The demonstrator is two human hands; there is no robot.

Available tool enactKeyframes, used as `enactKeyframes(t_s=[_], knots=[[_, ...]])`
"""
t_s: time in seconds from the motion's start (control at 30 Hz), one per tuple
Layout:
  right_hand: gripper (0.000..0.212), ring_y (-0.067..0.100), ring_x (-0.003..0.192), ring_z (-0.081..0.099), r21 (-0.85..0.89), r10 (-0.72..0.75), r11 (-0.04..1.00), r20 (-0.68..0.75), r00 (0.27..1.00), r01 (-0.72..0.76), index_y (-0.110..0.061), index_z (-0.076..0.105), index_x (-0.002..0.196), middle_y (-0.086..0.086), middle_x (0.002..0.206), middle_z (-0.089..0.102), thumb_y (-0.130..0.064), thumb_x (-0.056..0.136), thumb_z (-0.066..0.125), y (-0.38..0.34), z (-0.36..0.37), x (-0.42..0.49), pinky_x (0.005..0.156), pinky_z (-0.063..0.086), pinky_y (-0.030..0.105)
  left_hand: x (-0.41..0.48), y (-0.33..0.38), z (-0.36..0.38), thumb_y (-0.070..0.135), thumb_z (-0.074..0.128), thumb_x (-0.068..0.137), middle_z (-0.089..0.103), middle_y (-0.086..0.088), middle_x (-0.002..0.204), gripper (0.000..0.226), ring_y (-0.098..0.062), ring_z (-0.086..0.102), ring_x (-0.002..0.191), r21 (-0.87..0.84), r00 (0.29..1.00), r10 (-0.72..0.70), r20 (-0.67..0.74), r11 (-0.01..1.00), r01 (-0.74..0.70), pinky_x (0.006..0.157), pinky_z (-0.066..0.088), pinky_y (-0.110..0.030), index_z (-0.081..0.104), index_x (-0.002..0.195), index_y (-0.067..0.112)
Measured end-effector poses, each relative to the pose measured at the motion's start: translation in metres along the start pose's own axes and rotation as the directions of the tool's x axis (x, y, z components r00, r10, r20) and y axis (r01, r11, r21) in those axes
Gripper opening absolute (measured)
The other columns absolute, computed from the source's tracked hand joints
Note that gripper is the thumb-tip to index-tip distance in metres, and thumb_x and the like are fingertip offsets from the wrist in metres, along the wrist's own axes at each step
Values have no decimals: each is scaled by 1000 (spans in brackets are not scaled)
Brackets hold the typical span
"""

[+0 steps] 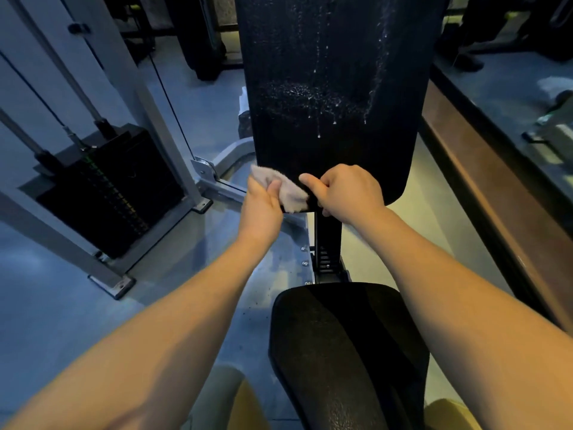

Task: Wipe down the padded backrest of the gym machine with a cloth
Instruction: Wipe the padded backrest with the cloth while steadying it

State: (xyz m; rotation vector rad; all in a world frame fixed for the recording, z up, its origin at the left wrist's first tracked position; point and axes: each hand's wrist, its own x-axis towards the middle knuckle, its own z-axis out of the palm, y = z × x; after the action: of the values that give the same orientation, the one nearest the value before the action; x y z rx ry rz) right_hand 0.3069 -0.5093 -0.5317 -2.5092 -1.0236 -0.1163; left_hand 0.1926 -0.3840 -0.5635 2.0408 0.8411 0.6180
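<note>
Pinches crumpled pale cloth [288, 193] in left hand [262, 201], thumb on top, fingers curled round it from below. Holds cloth at lower left corner of black padded backrest [335, 57], touching the bottom edge. Grips same bottom edge with right hand [348, 193], just right of cloth: thumb stretched left toward cloth, fingers wrapped under the pad. Reaches in with both bare forearms from near side.

Backrest upright at centre far, filling top middle of view. White spray droplets [310, 97] on its face, thickest in a band across the middle, drips running down below that, a streak down the right side.

Black seat pad [341, 352] near, right of centre, under right forearm. Black adjustment post [325, 243] between seat pad and backrest. Weight stack [111, 193] at left inside grey frame [164, 135], cables and guide rods rising from it. Brown wooden ledge [483, 193] along right side. Blue-grey floor [46, 305] at left and under the machine. Far background too dark to tell.
</note>
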Motion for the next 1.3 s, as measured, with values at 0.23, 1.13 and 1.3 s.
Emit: enactKeyframes(t_s=[0.23,1.13,1.3], knots=[[53,23,62,59,-19,-2,1000,93,996,4,-19,57,68,-1,64,59,-54,105,41,-10,-13,-22,50,39,30,-9,20,-39,32,34,110,59,-2,115,42,-22,61,102,145,999,41,31,988,-45,78,44,-34,33,150,20],[15,28,99,55,165,45,983,178,983,-75,-18,63,96,5,102,60,-25,98,49,33,-30,-64,87,53,45,12,78,-16,-6,53,92,52,-20,145,54,-40,45,131,572,551,782,293,319,-756,114,39,-46,48,146,-1],[17,23,82,60,197,17,979,159,987,-49,-15,64,92,3,89,64,-22,98,51,33,-40,-64,70,51,38,13,76,-1,9,46,97,21,-17,164,75,-39,23,148,777,609,642,465,34,-629,126,8,-49,7,160,4]])
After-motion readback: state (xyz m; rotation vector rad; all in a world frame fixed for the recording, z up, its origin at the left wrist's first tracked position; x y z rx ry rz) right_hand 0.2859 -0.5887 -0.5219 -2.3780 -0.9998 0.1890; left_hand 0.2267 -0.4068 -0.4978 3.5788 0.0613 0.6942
